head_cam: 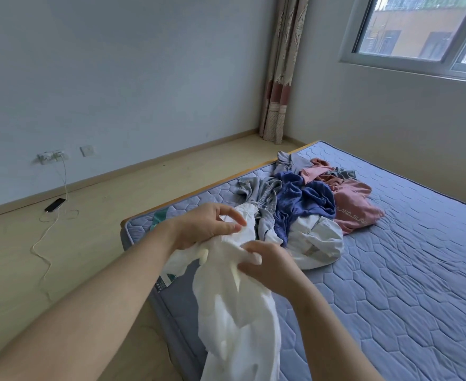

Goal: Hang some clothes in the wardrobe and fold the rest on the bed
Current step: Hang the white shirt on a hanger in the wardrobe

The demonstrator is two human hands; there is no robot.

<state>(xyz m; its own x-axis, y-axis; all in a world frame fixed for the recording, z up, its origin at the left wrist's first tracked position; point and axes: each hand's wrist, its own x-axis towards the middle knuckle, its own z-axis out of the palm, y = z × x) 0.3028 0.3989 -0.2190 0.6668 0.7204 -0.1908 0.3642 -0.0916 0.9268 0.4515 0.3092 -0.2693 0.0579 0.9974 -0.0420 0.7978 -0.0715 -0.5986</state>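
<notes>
Head view: left hand [204, 226] and right hand [267, 266] lift a white garment [234, 312] over the bed [391, 270] corner, fingers [231, 215] pinching its top edge, probably seeking shoulders; the clothes pile [308, 199] waits beyond.

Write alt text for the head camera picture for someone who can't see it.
A person's left hand and right hand grip the bunched top of a white garment, lifted over the corner of a blue mattress. Behind it lies a heap of clothes in grey, blue, pink and white.
</notes>
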